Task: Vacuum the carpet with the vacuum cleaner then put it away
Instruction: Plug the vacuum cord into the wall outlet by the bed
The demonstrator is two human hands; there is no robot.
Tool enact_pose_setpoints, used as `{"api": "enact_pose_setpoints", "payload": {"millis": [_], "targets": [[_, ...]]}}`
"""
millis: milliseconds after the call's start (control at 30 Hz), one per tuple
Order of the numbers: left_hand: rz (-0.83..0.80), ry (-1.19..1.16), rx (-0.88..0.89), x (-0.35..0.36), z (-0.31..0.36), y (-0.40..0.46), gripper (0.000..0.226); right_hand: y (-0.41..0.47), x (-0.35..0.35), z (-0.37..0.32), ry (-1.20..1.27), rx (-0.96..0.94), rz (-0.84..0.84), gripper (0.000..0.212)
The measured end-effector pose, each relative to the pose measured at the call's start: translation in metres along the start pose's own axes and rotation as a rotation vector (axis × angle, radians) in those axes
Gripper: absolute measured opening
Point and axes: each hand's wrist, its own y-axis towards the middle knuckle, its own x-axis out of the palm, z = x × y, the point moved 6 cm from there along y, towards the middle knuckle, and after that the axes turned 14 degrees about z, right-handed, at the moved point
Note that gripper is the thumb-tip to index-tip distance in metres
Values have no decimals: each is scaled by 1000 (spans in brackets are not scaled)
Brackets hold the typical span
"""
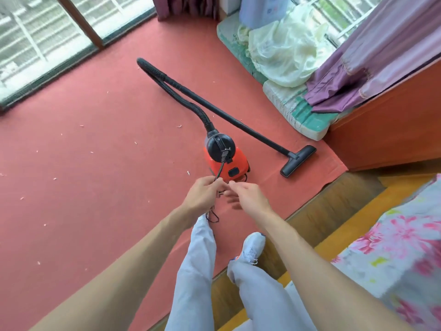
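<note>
Vacuuming is judged not yet begun: pale scraps (82, 125) are scattered over the carpet (95, 144). The power cord (53, 170) is pinched in the left hand (204, 192); the right hand (247, 195) is held beside it, fingers relaxed, grasping nothing. The vacuum cleaner (224, 156) is found on the carpet just beyond, its floor head (298, 160) near a wooden cabinet (386, 125).
</note>
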Motion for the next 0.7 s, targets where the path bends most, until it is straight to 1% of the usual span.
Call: {"api": "enact_pose_setpoints", "payload": {"millis": [100, 200, 233, 300, 400, 467, 500, 567, 633, 700], "targets": [[-111, -35, 132, -6, 51, -67, 37, -57, -21, -44, 264, -57, -80, 31], [-208, -4, 215, -17, 94, -121, 43, -109, -61, -80, 515, -109, -59, 30], [-234, 3, 237, -20, 109, -135, 44, -124, -75, -91, 556, -136, -35, 30], [-287, -1, 262, -18, 136, -158, 35, -147, -103, -113, 605, -181, 37, 31], [-323, -15, 328, -7, 176, -187, 24, -172, -145, -143, 646, -219, 157, 29], [-363, -11, 416, 5, 197, -205, 12, -190, -170, -161, 717, -246, 194, 28], [-368, 10, 471, 11, 205, -213, 10, -200, -182, -169, 766, -259, 210, 27], [-359, 72, 580, 21, 221, -223, 14, -224, -210, -188, 853, -314, 237, 24], [-372, 151, 679, 34, 235, -232, 13, -250, -244, -207, 905, -402, 299, 24], [-342, 248, 789, 44, 251, -244, 12, -278, -278, -225, 948, -493, 356, 25]]}}
